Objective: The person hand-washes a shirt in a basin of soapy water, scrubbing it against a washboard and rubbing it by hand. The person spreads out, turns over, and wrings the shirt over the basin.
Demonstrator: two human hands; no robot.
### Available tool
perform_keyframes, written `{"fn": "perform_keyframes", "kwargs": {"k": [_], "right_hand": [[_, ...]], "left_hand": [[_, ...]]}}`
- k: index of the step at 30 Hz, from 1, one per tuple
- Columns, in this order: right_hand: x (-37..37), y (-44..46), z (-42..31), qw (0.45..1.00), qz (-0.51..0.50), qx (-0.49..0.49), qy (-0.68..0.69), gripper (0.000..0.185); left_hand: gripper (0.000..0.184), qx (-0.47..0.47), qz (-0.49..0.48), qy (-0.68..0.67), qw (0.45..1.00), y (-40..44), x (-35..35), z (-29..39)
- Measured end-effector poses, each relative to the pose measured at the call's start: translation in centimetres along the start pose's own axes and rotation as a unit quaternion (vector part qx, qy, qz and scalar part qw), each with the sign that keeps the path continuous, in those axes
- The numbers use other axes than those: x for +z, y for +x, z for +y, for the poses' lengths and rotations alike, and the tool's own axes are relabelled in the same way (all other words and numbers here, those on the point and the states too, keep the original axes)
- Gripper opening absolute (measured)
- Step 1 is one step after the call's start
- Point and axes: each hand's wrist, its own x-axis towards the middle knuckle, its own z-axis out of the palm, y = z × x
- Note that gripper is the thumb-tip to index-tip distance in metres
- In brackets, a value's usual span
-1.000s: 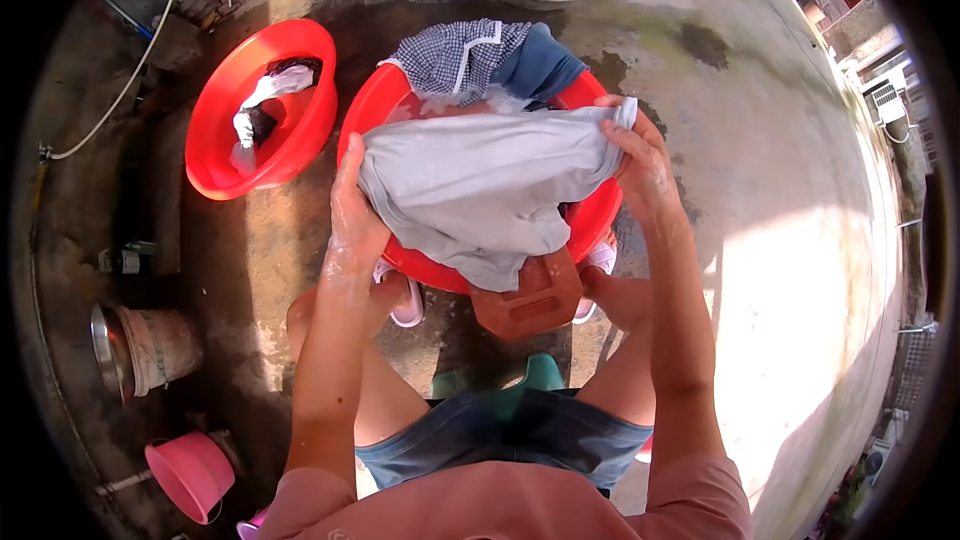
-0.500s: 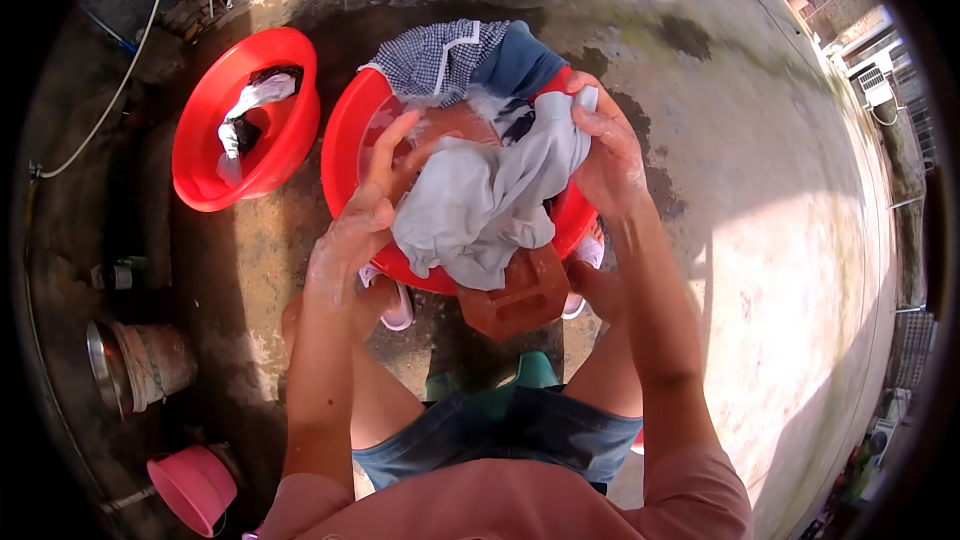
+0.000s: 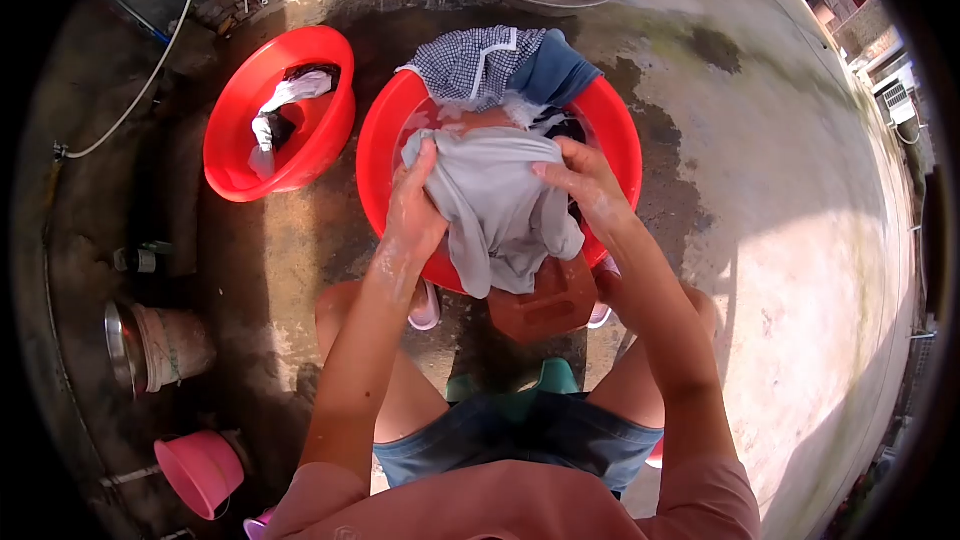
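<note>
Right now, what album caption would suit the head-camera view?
Left hand and right hand hold a pale grey garment over a red washtub, a checked garment draped on its far rim.

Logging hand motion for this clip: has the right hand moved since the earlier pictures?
Yes: the right hand has moved left, inward from the right rim of the larger red basin.

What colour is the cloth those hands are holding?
The cloth is pale grey, as the head view shows.
</note>
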Motion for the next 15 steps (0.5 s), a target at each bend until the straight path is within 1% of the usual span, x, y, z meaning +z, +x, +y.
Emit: {"fn": "perform_keyframes", "kwargs": {"k": [2, 3, 4, 5, 8, 10, 11, 12, 13, 14, 15], "right_hand": [[0.2, -0.1, -1.2, 0.992, 0.071, -0.047, 0.089, 0.020], [1.2, -0.3, -1.0, 0.988, 0.088, -0.094, -0.081, 0.022], [3.2, -0.8, -0.5, 0.953, 0.103, -0.137, -0.249, 0.023], [5.7, -1.5, 0.4, 0.854, 0.081, -0.284, -0.429, 0.026], [6.6, 1.2, 1.6, 0.788, 0.176, -0.338, -0.484, 0.031], [7.2, 0.8, 2.0, 0.796, 0.203, -0.357, -0.445, 0.026], [7.5, 1.0, 2.0, 0.797, 0.218, -0.371, -0.423, 0.025], [7.3, 1.4, 1.7, 0.795, 0.228, -0.389, -0.405, 0.025], [7.1, 1.6, 1.8, 0.799, 0.229, -0.375, -0.409, 0.026], [6.7, 1.8, 1.9, 0.804, 0.232, -0.359, -0.413, 0.026], [5.9, 2.2, 1.9, 0.808, 0.232, -0.344, -0.417, 0.027]], "left_hand": [[0.036, -0.012, 0.021, -0.048, 0.999, 1.1, -0.3, 0.0], [0.038, -0.018, 0.030, -0.073, 0.997, 1.9, -0.6, -0.2], [0.038, -0.047, -0.053, -0.079, 0.994, 3.1, -2.8, -1.6], [0.038, -0.076, -0.135, -0.087, 0.984, 4.5, -6.4, -3.9], [0.036, 0.017, 0.070, -0.082, 0.994, 0.5, 2.2, -6.4], [0.035, -0.044, 0.139, -0.020, 0.989, -0.3, 4.9, -5.0], [0.034, -0.020, 0.025, -0.072, 0.997, 0.2, 4.5, -5.4], [0.033, 0.009, -0.091, -0.127, 0.988, 1.5, 3.5, -6.3], [0.032, 0.032, -0.197, -0.176, 0.964, 2.1, 1.8, -7.5], [0.031, 0.054, -0.300, -0.222, 0.926, 2.3, 0.2, -8.5], [0.032, 0.042, -0.268, -0.205, 0.940, 2.1, 0.3, -8.5]]}}
